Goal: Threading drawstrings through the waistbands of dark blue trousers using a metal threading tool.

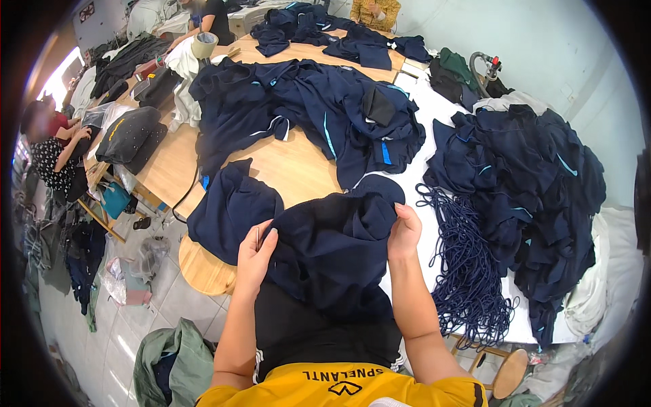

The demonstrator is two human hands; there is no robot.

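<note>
A navy fabric garment is spread between my two hands over my lap, its upper edge gathered into folds. My left hand pinches its left side, with a thin dark metal object, too small to name, showing between thumb and fingers. On the other side my right hand grips the garment's edge between thumb and fingers. Another bunched part of navy cloth lies just beyond my left hand; whether it joins the held garment I cannot tell.
Navy garments with light blue trim cover much of the wooden table. At right, a navy pile and tangled navy cords lie on a white surface. A wooden stool stands left, near a green sack. Other people work farther off.
</note>
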